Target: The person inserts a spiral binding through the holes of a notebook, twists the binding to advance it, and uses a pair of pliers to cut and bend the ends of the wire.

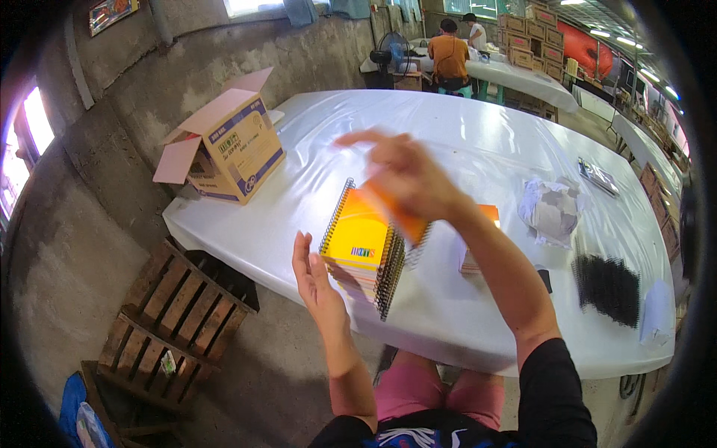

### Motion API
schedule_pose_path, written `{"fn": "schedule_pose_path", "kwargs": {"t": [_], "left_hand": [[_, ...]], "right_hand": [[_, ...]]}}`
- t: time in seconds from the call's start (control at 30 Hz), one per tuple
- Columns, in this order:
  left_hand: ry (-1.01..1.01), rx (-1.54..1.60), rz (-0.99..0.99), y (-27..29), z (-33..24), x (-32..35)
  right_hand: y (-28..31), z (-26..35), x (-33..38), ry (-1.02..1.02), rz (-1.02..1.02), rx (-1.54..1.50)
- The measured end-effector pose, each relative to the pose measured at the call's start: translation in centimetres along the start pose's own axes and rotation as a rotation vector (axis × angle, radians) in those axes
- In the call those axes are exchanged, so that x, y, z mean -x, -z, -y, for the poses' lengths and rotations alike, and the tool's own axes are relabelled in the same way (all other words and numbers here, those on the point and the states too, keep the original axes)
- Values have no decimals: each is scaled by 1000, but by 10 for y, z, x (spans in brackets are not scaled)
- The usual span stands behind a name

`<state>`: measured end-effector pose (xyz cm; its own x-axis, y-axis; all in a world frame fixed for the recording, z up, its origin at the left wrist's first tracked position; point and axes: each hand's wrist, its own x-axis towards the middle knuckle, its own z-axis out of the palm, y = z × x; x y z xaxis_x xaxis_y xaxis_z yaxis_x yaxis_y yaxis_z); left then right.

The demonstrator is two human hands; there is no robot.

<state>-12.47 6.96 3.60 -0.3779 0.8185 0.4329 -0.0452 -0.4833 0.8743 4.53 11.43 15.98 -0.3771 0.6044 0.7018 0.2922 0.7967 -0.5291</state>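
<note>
Over notebook stack; right hand

A stack of yellow spiral-bound notebooks lies flat near the table's near edge, black wire coils along both long sides. An orange notebook tilts above it, blurred.

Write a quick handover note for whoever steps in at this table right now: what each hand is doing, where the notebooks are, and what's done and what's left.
Left hand: open, flat against the near left side of the stack of yellow spiral-bound notebooks.
Right hand: blurred, above the stack, gripping an orange-covered spiral notebook.
Done: several notebooks are piled on the white-covered table.
Left: a smaller orange pile behind the right forearm; loose black spiral bindings at the right; an open cardboard box at the table's far left corner.
</note>
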Motion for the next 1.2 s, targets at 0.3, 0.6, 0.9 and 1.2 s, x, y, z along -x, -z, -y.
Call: {"fn": "schedule_pose_path", "kwargs": {"t": [0.3,0.6,0.9,1.2], "left_hand": [[-55,182,-9,-5,13,-2],[-9,335,-166,-35,20,-13],[-162,214,-115,-37,27,-12],[-152,238,-73,-32,41,-14]], "right_hand": [[-39,-34,8,-64,37,432],[-75,-79,47,-508,-530,-452],[-80,-92,49,-539,-605,-490],[-79,-96,50,-471,-649,-474]]}}
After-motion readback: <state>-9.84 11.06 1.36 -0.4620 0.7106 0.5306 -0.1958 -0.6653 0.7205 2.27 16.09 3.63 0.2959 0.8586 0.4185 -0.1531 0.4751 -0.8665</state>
